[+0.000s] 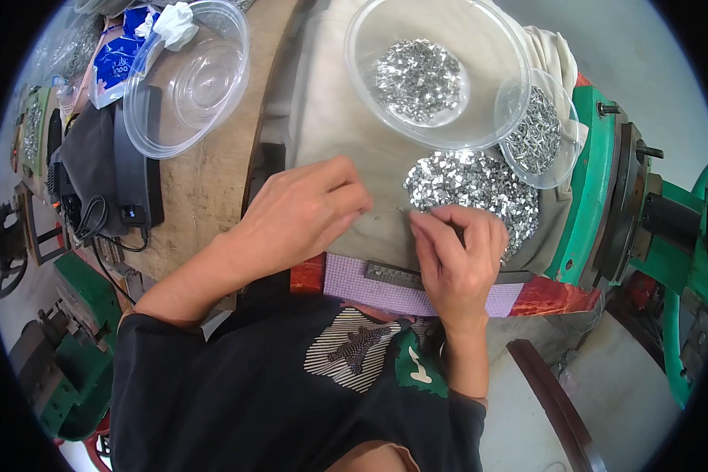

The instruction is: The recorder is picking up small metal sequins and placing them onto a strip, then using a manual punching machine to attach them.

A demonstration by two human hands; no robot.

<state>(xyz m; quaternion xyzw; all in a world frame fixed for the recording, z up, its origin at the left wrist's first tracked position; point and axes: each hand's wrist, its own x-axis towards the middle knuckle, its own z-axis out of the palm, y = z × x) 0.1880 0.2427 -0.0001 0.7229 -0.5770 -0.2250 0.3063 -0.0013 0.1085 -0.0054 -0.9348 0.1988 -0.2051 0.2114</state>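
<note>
My left hand (307,206) hovers over the beige cloth (322,102) with thumb and fingers pinched together; whatever is between them is too small or hidden to name. At the near left edge of a heap of small shiny metal pieces (480,189), my right hand (464,244) pinches a tiny metal piece (403,210) at its fingertips. Behind the heap stands a large clear plastic tub (354,59) with more flat metal bits (421,75) in its bottom. A smaller clear bowl (578,134) to its right holds thin metal pins (533,130).
A steel ruler (389,274) lies on a purple mat (346,279) along the near edge. On the wooden board (204,181) at left are an empty clear tub (134,118), a blue tissue pack (114,67) and a black cabled device (138,173). Green machinery (578,189) borders the right.
</note>
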